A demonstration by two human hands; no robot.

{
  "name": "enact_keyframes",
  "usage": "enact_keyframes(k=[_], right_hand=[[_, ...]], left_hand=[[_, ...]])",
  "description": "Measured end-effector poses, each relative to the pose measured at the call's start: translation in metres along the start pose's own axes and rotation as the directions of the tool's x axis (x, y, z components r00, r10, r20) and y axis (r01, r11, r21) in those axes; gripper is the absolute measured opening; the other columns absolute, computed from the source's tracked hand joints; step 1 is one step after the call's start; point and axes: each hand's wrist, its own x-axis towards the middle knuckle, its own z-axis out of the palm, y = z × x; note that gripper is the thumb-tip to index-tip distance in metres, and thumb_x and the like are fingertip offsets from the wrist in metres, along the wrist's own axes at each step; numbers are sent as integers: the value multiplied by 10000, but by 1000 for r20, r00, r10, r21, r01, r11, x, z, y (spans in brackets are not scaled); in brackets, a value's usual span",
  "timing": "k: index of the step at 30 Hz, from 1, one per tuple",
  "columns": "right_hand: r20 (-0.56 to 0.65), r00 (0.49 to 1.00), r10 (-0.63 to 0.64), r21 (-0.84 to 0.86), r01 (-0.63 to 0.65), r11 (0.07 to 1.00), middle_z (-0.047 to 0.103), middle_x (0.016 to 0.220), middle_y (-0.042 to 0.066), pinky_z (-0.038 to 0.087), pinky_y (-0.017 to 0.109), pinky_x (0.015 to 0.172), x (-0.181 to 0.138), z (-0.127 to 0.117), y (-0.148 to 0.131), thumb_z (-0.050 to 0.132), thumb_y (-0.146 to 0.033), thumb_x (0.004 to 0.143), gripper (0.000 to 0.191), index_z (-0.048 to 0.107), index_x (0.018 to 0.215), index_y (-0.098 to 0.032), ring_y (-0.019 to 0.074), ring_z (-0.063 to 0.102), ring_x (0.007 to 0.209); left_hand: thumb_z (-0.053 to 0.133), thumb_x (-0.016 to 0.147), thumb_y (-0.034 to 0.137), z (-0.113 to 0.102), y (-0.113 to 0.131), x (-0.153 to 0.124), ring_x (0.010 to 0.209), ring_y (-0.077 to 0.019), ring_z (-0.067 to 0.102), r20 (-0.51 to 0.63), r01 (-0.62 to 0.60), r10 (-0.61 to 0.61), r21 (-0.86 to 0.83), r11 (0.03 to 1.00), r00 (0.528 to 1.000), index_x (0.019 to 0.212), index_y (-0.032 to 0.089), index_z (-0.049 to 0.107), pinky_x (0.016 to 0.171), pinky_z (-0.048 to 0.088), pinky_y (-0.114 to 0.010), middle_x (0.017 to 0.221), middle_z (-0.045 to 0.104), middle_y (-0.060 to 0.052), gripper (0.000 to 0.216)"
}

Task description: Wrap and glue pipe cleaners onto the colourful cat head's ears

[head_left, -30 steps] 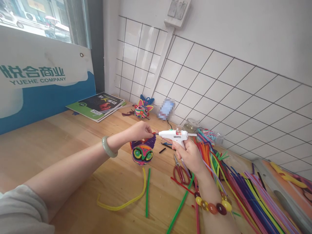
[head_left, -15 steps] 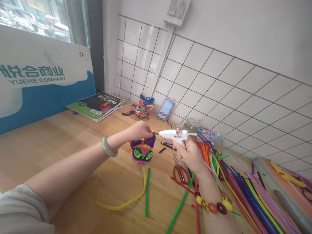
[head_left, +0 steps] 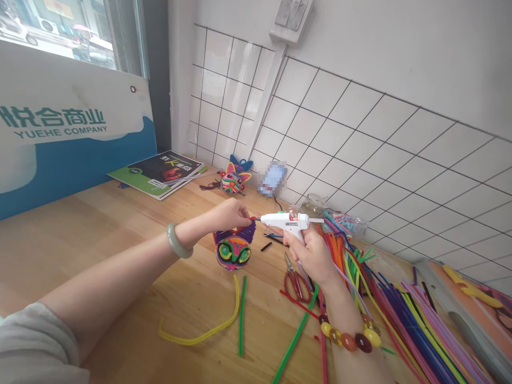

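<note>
My left hand (head_left: pixel 232 214) pinches the top of a colourful pipe-cleaner animal head (head_left: pixel 233 253) at its purple ear (head_left: pixel 248 231). The head has round green eyes and faces me. In my right hand (head_left: pixel 314 256) is a white hot glue gun (head_left: pixel 285 220), with a clear glue stick (head_left: pixel 317 220) poking out of its back. Its nozzle points left and meets the ear tip beside my left fingertips; whether glue is coming out is too small to tell. Red-handled scissors (head_left: pixel 296 285) lie below my right hand.
A yellow pipe cleaner (head_left: pixel 200 338) and a green one (head_left: pixel 242 316) lie in front. Many coloured pipe cleaners (head_left: pixel 424 320) spread at the right. Farther back are a finished-looking animal head (head_left: pixel 232 178), a blurred phone (head_left: pixel 272 178) and a booklet (head_left: pixel 160 170) by the wall.
Both hands, the glue gun and the animal head stay practically in place. Only vehicles outside the window have shifted.
</note>
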Motion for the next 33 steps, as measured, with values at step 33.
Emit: enact_keyframes(k=[33], right_hand=[[0, 1000, -10, 2, 10, 1000, 554, 716, 12, 386, 216, 444, -1, -1, -2, 471, -397, 833, 296, 521, 1014, -169, 97, 439, 482]], left_hand=[[554, 646, 361, 0, -1, 0, 513, -128, 561, 4, -12, 12, -6, 1000, 1000, 737, 160, 624, 409, 363, -189, 578, 621, -2, 232]])
